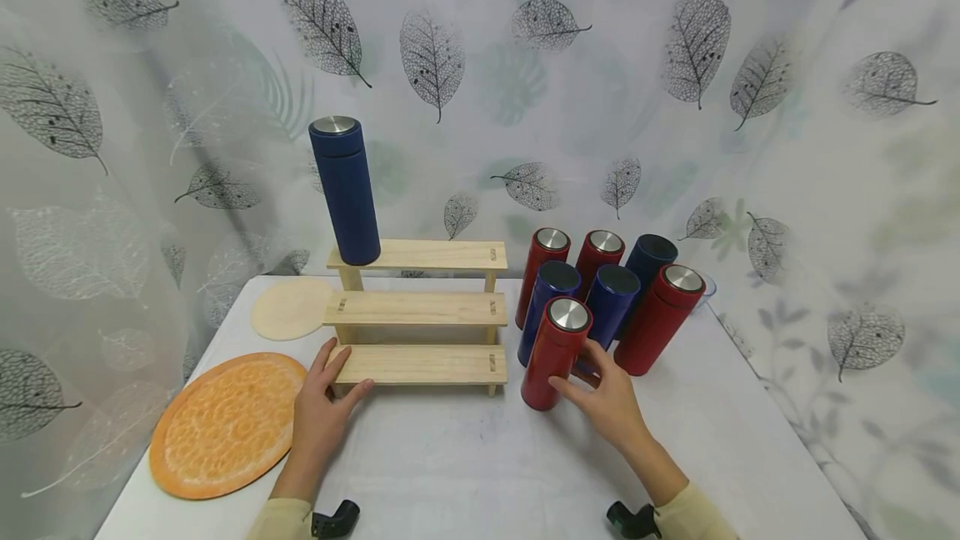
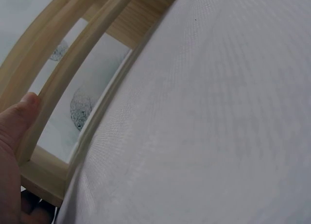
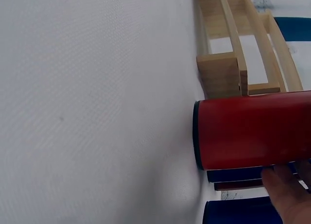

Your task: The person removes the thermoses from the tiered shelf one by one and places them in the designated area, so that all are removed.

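Observation:
My left hand grips the left end of the lowest step of a three-tier wooden stand. In the left wrist view its thumb lies along the wooden edge, and other fingers are partly hidden behind the end. A red thermos flask with a steel-topped lid stands upright, tilted in appearance by the lens, right of the stand. My right hand holds it from the right, thumb in front and fingers behind. A dark blue thermos flask stands on the top step at its left end.
Behind the held flask stand more flasks: two bright blue, a dark blue and several red ones. A round orange mat and a pale wooden disc lie left of the stand. A leaf-patterned curtain hangs behind.

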Tool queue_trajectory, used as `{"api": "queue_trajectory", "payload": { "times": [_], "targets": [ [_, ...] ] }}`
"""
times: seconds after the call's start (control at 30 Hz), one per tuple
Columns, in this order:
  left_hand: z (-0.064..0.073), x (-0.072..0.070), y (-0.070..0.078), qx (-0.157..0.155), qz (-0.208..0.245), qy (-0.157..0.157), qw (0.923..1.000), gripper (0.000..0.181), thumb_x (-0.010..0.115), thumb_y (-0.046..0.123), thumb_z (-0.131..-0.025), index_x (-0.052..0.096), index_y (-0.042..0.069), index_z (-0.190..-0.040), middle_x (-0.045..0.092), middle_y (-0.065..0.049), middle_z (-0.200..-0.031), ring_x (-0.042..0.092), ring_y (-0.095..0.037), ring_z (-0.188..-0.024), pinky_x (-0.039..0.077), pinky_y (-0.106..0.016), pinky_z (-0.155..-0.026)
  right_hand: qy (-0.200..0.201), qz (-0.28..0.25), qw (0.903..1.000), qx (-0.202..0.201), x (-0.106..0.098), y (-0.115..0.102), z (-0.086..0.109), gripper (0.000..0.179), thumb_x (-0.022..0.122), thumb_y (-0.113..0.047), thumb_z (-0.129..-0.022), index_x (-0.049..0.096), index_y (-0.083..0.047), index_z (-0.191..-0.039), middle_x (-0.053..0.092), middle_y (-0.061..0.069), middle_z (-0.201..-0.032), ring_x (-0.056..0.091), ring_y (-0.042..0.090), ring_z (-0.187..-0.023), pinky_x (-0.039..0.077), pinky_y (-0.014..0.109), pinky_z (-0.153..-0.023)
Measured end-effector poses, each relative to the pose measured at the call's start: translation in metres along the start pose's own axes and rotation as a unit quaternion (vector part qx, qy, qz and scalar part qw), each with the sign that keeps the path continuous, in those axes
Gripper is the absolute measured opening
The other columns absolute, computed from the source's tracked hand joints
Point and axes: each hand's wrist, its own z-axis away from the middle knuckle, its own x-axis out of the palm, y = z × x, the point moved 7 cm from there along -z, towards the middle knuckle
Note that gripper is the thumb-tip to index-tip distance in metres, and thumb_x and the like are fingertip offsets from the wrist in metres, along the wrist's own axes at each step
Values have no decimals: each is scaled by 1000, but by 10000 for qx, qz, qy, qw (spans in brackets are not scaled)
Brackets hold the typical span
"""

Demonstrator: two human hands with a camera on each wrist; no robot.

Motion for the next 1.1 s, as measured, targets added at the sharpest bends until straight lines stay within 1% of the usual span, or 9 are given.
{"api": "queue_trajectory", "payload": {
  "times": [0.13,0.3,0.5,0.57,0.67,0.73,0.83,1.0,1.1],
  "targets": [
    [1,0,0,-2,20,-20,10000,74,91,21,-92,58,-1,-155,35,-16,-173,32,-44,-157,26,0,-103,24,128,9999,33,-2,0,3,73,92,-22,-91,56,-11,-154,67,10,-141,67,32,-126,57,48,-100],
    [0,0,1,32,-22,3,10000,73,90,20,-92,58,-1,-154,35,-16,-173,32,-45,-157,26,1,-103,112,132,9997,-164,-8,-3,7,69,92,-20,-91,59,-12,-151,69,8,-138,70,30,-120,59,45,-99],
    [0,-1,3,65,-47,16,10000,72,90,19,-92,59,-2,-154,36,-17,-172,33,-45,-156,25,1,-103,167,-178,9993,-297,-15,-5,17,59,91,-13,-91,64,-14,-144,71,4,-134,70,34,-120,59,42,-98],
    [0,-1,3,41,-61,10,10000,73,90,20,-93,58,-1,-154,36,-17,-172,33,-45,-157,25,1,-103,156,-258,9990,-318,-16,-7,22,56,91,-12,-92,65,-13,-141,72,4,-132,70,35,-120,59,39,-98],
    [0,-1,3,22,-62,4,10000,73,90,20,-93,58,-1,-154,35,-18,-172,32,-45,-157,25,1,-103,187,-263,9989,-353,-18,-12,28,53,91,-10,-91,66,-9,-138,74,7,-128,72,31,-117,59,34,-97],
    [0,-1,3,26,-64,10,10000,73,90,20,-93,58,-2,-154,35,-18,-172,32,-44,-157,25,1,-103,194,-299,9987,-370,-18,-17,32,52,91,-7,-89,68,-5,-135,74,10,-126,73,29,-116,59,33,-96],
    [-1,-2,2,47,-64,29,10000,72,90,19,-93,59,-2,-154,36,-18,-172,32,-45,-157,25,1,-103,70,-423,9982,-408,-14,-26,39,49,91,-5,-89,69,-3,-132,73,13,-124,73,29,-115,60,36,-96],
    [0,-2,3,41,-21,9,10000,72,90,18,-93,59,-2,-154,35,-17,-173,32,-45,-157,25,1,-103,-292,-805,9952,-480,0,-40,50,47,91,-4,-89,70,0,-131,72,18,-126,71,35,-117,58,40,-98],
    [0,-1,3,50,15,-7,10000,72,90,18,-92,58,-2,-154,35,-18,-173,32,-46,-157,25,0,-103,-433,-946,9925,-645,7,-48,53,48,90,-4,-89,69,2,-131,71,20,-126,71,37,-117,58,43,-98]
  ]
}}
